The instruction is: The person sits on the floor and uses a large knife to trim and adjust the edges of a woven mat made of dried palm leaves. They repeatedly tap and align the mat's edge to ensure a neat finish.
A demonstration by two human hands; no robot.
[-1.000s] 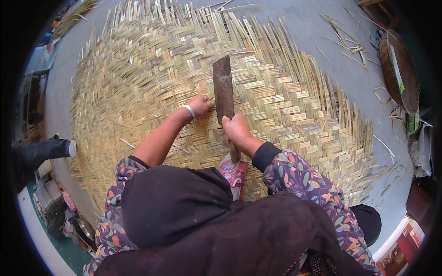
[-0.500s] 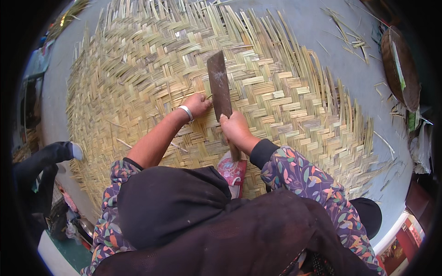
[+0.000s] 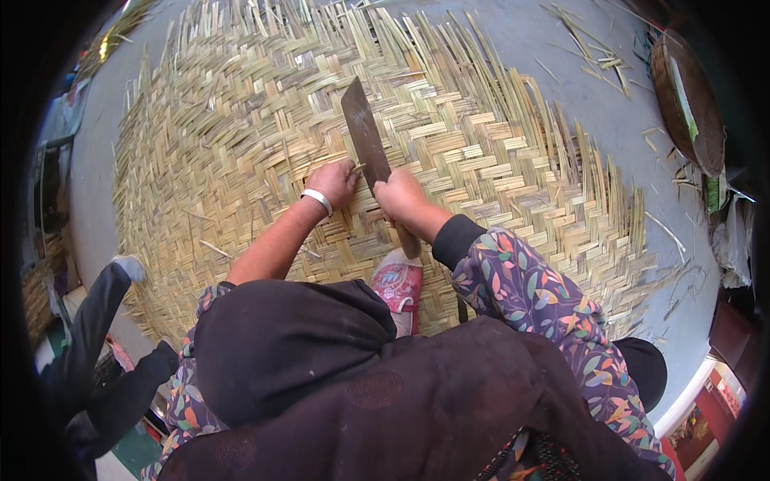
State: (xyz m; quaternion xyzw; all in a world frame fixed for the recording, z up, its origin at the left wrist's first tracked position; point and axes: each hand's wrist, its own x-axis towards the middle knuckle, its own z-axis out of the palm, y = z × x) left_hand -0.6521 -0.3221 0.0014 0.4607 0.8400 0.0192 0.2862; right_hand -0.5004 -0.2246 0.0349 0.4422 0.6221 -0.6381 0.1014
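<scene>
A large herringbone mat (image 3: 497, 192) of split strips spreads beneath both my hands, with loose strip ends along its far and right edges. In my right hand (image 3: 401, 197) is a cleaver (image 3: 363, 128) with a long, dark rectangular blade, gripped where the wooden handle begins. Its blade points away from me and leans left over the weave. Just left of the blade, my left hand (image 3: 332, 183) is closed, low over the mat; a short strip end (image 3: 358, 167) sticks out from its fingertips toward the blade. A white bangle circles the left wrist.
My pink patterned shoe (image 3: 398, 285) rests on the mat below the cleaver's handle. Another person's dark-trousered legs (image 3: 100, 313) are at the left edge. On the right stand a round brown tray (image 3: 682, 104) and scattered strip offcuts (image 3: 597, 52) on the grey floor (image 3: 553, 60).
The cleaver's tip has swung left, and both hands have shifted slightly left. At the left, more of the other person's legs has come into view. More of my shoe shows.
</scene>
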